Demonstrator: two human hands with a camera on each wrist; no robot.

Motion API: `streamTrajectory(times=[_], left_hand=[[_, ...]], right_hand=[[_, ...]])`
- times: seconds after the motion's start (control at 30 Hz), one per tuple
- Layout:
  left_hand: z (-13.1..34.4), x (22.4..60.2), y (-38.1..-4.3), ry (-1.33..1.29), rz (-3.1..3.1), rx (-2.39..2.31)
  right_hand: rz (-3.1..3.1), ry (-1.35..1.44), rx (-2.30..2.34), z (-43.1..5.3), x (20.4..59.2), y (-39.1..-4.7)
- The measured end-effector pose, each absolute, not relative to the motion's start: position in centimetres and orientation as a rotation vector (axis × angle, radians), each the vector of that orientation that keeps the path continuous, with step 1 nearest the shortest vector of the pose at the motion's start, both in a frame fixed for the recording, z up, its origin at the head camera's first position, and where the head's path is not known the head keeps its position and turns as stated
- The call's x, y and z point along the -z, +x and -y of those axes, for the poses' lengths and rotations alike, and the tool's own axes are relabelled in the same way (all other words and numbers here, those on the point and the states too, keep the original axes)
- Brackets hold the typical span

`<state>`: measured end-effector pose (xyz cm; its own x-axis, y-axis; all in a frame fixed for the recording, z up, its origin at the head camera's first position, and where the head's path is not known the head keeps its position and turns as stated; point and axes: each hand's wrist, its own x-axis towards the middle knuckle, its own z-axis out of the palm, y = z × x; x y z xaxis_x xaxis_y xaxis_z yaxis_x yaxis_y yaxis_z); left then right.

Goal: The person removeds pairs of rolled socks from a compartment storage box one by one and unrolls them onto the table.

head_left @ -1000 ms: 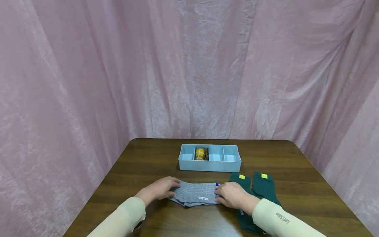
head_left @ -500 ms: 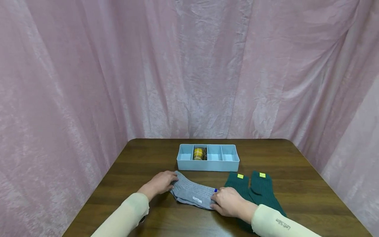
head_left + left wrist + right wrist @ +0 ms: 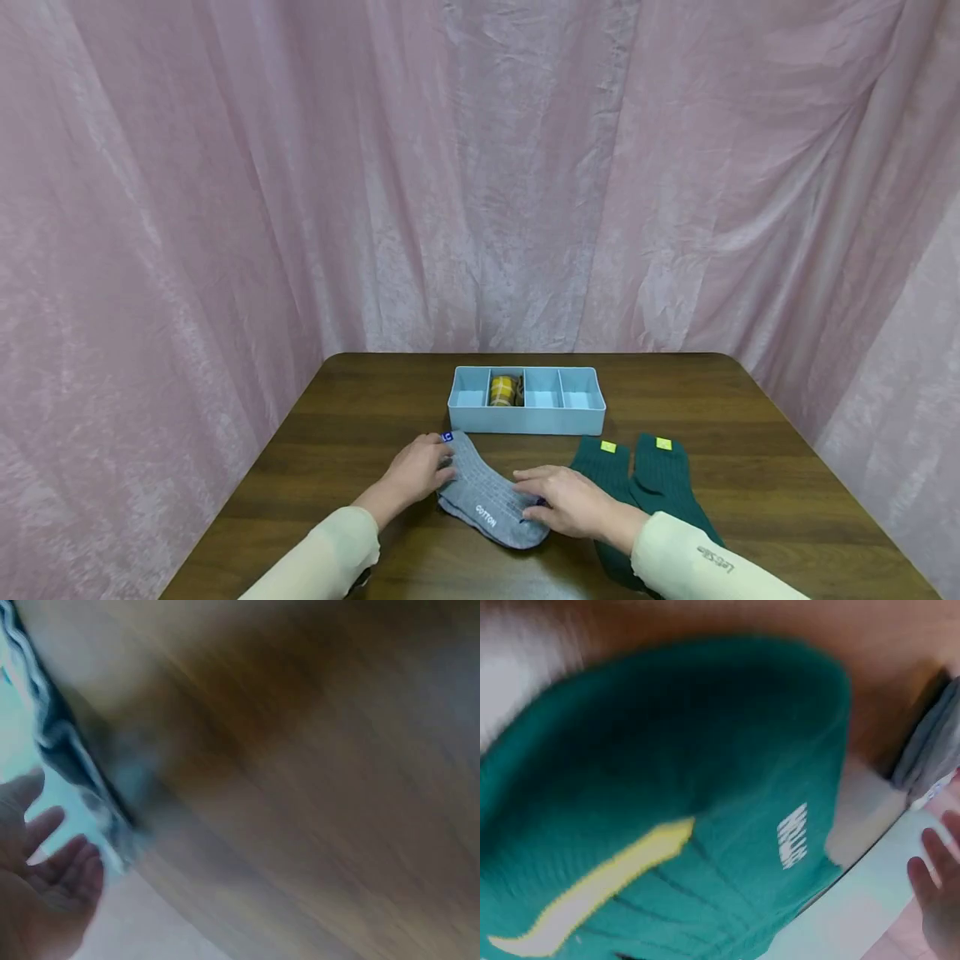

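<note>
Grey ribbed socks (image 3: 483, 487), marked "COTTON", lie stacked at an angle on the table in the head view. Their cuff, with a blue label, points to the far left; the rounded toe points to the near right. My left hand (image 3: 415, 472) is at the cuff's left side; the left wrist view has its fingers (image 3: 71, 862) loosely bent and parted from the thumb. At the toe end, my right hand (image 3: 573, 502) overlaps the socks with fingers spread, a bit of blue by its fingertips. The right wrist view shows fairly straight fingers (image 3: 937, 859) close to the grey fabric.
Dark green socks (image 3: 663, 475) with yellow labels lie under and beside the right forearm. Behind the grey socks stands a light blue divided box (image 3: 527, 421); a yellow checked roll (image 3: 502, 390) and something brown fill its second compartment. Pink curtains (image 3: 480, 183) hang behind the wooden table (image 3: 360, 417).
The grey socks have turned from lying crosswise to slanting, cuff to the far left and toe to the near right. The right hand's fingers have spread. The box and green socks stay put.
</note>
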<state>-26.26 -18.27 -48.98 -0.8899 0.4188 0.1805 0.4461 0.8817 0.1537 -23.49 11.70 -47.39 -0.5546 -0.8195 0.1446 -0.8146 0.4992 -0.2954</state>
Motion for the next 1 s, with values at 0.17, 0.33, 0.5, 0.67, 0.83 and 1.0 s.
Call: streamTrajectory(times=[0.17,0.33,0.5,0.67,0.83,1.0], left_hand=[[16.9,48.9,-25.4,-0.658,3.106,0.299],[16.3,48.6,-25.6,-0.645,3.182,0.296],[16.2,48.1,-25.9,-0.690,3.224,0.350],[16.2,47.8,-26.5,-0.740,3.236,0.357],[15.8,47.9,-27.0,-0.738,3.293,0.396],[15.6,48.0,-27.4,-0.754,3.311,0.412]], right_hand=[[-2.556,-1.445,0.336,-11.7,48.5,-23.6],[-2.578,-1.486,0.254,-11.8,49.3,-22.9],[-2.640,-1.543,0.215,-11.8,49.7,-22.0],[-2.730,-1.616,0.135,-11.5,50.1,-20.9],[-2.747,-1.616,0.109,-11.2,50.4,-20.3],[-2.768,-1.645,0.161,-10.9,50.6,-19.9]])
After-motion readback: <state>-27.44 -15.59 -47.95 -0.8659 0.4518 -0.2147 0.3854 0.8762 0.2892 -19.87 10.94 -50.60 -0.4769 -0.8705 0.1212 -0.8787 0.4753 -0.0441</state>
